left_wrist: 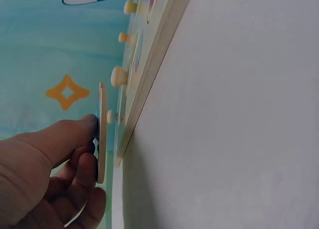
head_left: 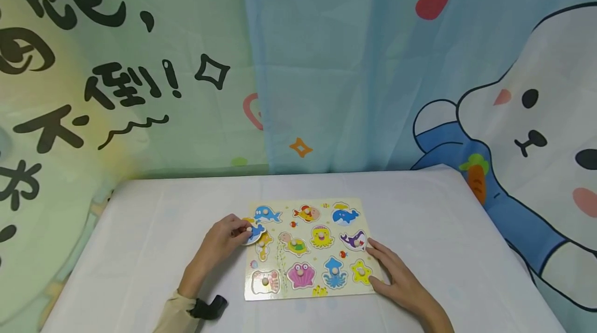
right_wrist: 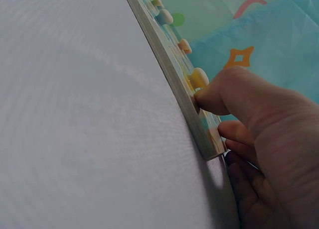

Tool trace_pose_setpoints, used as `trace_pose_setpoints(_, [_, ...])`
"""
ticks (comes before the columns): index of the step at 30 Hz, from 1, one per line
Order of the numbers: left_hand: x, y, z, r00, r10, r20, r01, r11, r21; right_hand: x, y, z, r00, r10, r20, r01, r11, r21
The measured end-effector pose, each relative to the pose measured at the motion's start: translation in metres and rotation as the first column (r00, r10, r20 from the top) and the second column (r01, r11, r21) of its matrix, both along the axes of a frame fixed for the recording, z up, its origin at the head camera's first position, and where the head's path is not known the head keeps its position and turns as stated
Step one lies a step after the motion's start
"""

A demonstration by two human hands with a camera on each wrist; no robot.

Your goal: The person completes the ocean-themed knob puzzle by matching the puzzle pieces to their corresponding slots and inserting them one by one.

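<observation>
My left hand pinches a blue whale puzzle piece between thumb and fingers, over the upper left edge of a wooden peg puzzle board. In the left wrist view the piece appears edge-on, tilted up and apart from the board. A similar blue whale picture shows at the board's upper right. My right hand rests at the board's right edge, its fingers fairly straight. Its thumb touches the top near the yellow starfish piece; the other fingertips are partly hidden.
Several knobbed sea-animal pieces sit on the board, among them a pink shell, a blue squid and a green turtle. A white cloth covers the table. Behind its far edge hangs a printed curtain.
</observation>
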State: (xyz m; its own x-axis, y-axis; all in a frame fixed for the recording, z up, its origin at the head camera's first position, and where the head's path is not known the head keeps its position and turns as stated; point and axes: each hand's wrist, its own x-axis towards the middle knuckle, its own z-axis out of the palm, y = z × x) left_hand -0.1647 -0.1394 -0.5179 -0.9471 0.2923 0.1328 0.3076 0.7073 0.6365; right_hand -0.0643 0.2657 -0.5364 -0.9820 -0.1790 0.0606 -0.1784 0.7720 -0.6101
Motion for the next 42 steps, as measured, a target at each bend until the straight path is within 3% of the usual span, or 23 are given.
trace_pose_setpoints(11, [-0.001, 0.007, 0.0, 0.999, -0.036, 0.004, 0.036, 0.999, 0.016, -0.002, -0.002, 0.002, 1.0, 0.002, 0.013, -0.002, 1.0, -0.005])
trace_pose_setpoints(22, [-0.004, 0.026, 0.001, 0.994, -0.105, -0.042, 0.105, 0.994, -0.01, -0.003, -0.002, 0.002, 0.999, 0.009, 0.049, -0.006, 0.998, -0.056])
trace_pose_setpoints(30, [-0.005, 0.035, 0.003, 0.989, -0.133, -0.066, 0.134, 0.991, 0.005, -0.002, -0.001, 0.002, 1.0, 0.006, 0.016, -0.006, 1.0, -0.005])
trace_pose_setpoints(38, [-0.009, 0.049, 0.005, 0.984, -0.156, -0.088, 0.159, 0.987, 0.031, 0.001, 0.0, 0.003, 0.999, 0.024, -0.031, -0.026, 0.998, -0.057])
trace_pose_setpoints(42, [-0.013, 0.058, 0.006, 0.98, -0.176, -0.098, 0.18, 0.983, 0.039, 0.002, -0.001, 0.004, 1.0, 0.013, -0.023, -0.014, 1.0, -0.028])
